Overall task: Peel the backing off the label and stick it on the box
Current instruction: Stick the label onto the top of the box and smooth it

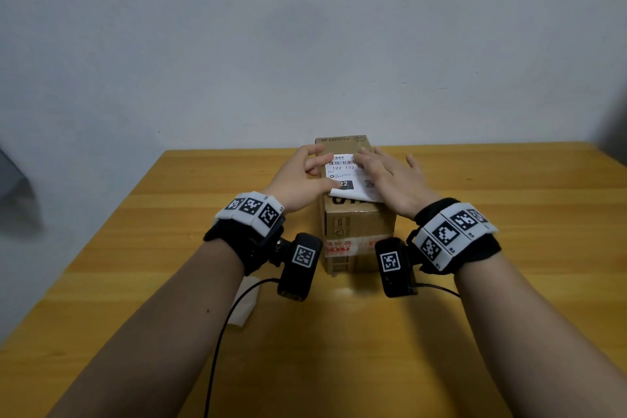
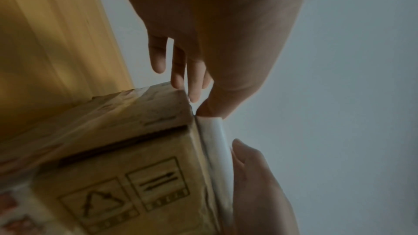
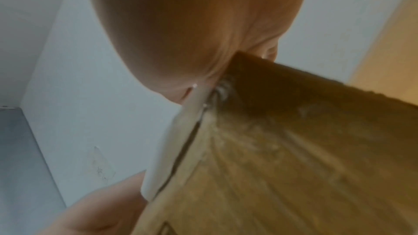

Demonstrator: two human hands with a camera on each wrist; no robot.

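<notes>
Topside, label (image 1: 346, 176) reads "122-122" (box (image 1: 356, 224) marked "SF EXPRESS").

right hand (image 3: 199, 24) flat on white label (image 3: 172, 149), label edge lifted off cardboard box (image 3: 282, 158) top, left thumb (image 3: 101, 208) nr corner.

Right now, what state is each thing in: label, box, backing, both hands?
label: lying on the box top, near edge lifted, not yet flat.
box: closed, taped, standing on the table.
backing: lying on the table, apart from the box.
left hand: fingers pressing the label.
right hand: flat, pressing the label.
</notes>
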